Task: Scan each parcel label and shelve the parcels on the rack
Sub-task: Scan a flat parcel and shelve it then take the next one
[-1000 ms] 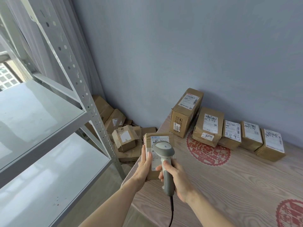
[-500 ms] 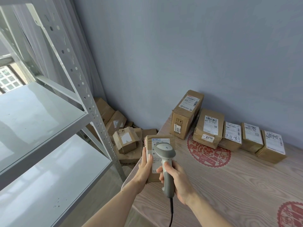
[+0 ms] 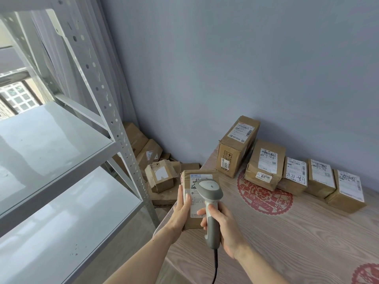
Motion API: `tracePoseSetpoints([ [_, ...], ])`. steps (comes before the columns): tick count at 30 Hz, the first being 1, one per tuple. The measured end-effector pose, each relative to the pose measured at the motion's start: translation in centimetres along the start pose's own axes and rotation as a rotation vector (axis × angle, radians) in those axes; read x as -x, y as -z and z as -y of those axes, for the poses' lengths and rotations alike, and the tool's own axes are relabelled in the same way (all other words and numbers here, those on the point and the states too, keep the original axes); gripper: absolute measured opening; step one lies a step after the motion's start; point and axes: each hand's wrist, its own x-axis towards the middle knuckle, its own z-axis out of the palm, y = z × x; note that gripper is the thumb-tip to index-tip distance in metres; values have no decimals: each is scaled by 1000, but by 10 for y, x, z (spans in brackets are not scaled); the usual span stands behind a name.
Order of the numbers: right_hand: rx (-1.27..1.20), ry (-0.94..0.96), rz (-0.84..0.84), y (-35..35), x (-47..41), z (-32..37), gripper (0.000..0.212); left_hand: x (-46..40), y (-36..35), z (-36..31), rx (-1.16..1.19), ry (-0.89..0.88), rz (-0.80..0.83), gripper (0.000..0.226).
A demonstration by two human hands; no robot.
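Head camera looks down at a grey metal rack with perforated posts [image 3: 114, 119] on the left side; its pale shelves [image 3: 51, 144] carry no parcel in the part that shows. Behind the rack post, several brown cardboard boxes [image 3: 160, 177] lie on the floor in a loose heap.

Near the middle, the left hand [image 3: 181, 212] holds a flat brown cardboard parcel with a white label [image 3: 196, 181] by its left edge, thumb on the label face, over the corner of the light wooden desk [image 3: 287, 232]. The right hand [image 3: 223, 228] is wrapped around the handle of a grey and white barcode scanner [image 3: 209, 191], whose head sits just above the label. To scan well, I think the person should tilt the parcel flat toward the scanner window and keep the left thumb off the barcode.

On the right, five more brown labelled parcels [image 3: 266, 162] stand in a row against the blue wall.

Most of the label is covered by the scanner head, so the barcode itself cannot be seen. The scanner cable leaves at the bottom edge. The label text is too small to read.
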Motion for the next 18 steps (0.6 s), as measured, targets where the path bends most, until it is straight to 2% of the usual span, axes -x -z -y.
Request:
tracePoseSetpoints([
  [2,8,32,5,-1,-2,4,26,4,2,-3,16,0,-34,83],
  [7,53,60,-25,-9,-10,7,18,19,16,-1,6,-8,-148,74],
  [12,200,134,-60,-27,-19,0,14,50,37,5,48,-62,-293,72],
  [18,336,172,-53,-66,-30,-12,29,114,71,-6,160,-141,-465,81],
])
